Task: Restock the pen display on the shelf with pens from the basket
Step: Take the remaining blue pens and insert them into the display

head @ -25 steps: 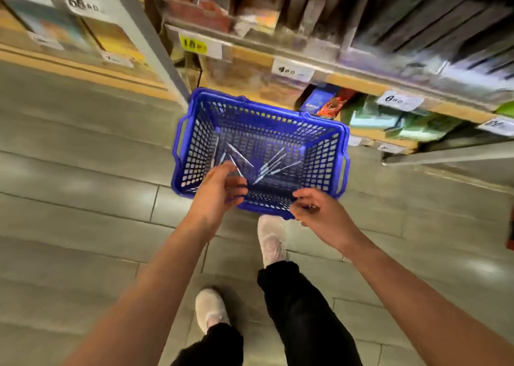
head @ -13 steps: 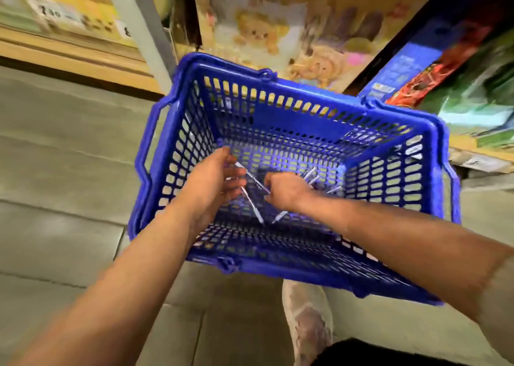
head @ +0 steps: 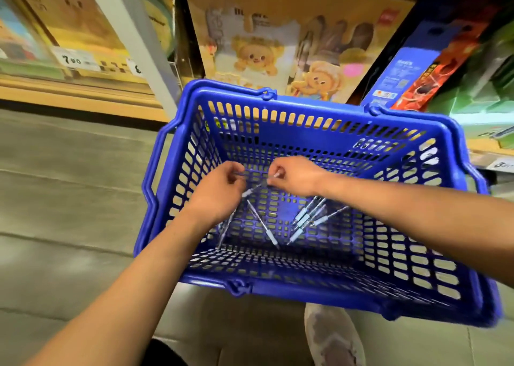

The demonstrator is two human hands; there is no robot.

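Walls of the basket (head: 328, 140) ring both your hands, with its far rim just beside the boxes (head: 278, 46) and open floor (head: 69, 199) to its left. Your right grip (head: 294, 175) is pinched on a pen (head: 276, 174) low near the far wall. Your left grip (head: 219, 190) sits just beside it, fingers curled, though I cannot tell whether they hold anything, and more pens (head: 307, 218) lie loose on the basket's bottom.

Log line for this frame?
stage: picking | right hand pinches slim grey pen | left hand curled, grip unclear | loose pens in blue plastic basket
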